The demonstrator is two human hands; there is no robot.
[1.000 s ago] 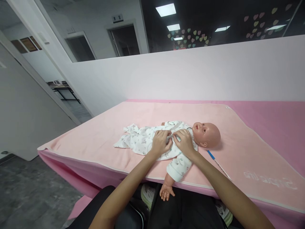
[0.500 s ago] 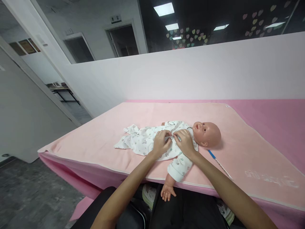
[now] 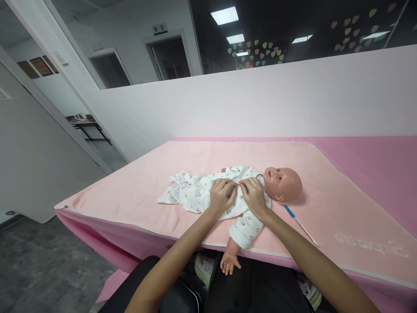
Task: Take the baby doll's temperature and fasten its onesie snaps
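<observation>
Closest in: black trousers (image 3: 270,289) of the seated person, light-coloured shoes (image 3: 204,268) below the near edge of the pink-covered table (image 3: 384,171). The doll's hand (image 3: 230,263) pokes out past that near edge, over the lap, palm up, fingers spread; its sleeve lies across the edge.

Both forearms reach in over the near edge. Left hand (image 3: 223,196): fingers bent, thumb and fingertips drawn together, pinching cloth at the front of the white printed romper (image 3: 192,193). Right hand (image 3: 253,196): likewise bent, tips pinching the same front just beside the left's. Exact bit of cloth too small to make out.

Baby doll (image 3: 286,184) wears the romper and lies on its back, nearer the near edge than the far one, bald head toward the table's right edge, romper legs toward the left. Slim stick with a blue end (image 3: 289,211) lies just beside the head, slanting toward the near right corner. White lettering (image 3: 371,245) there, on a peach mat (image 3: 130,195) under everything.

Beyond the far edge: white wall (image 3: 260,104), dark window (image 3: 309,26) above, heart stickers (image 3: 260,52).
</observation>
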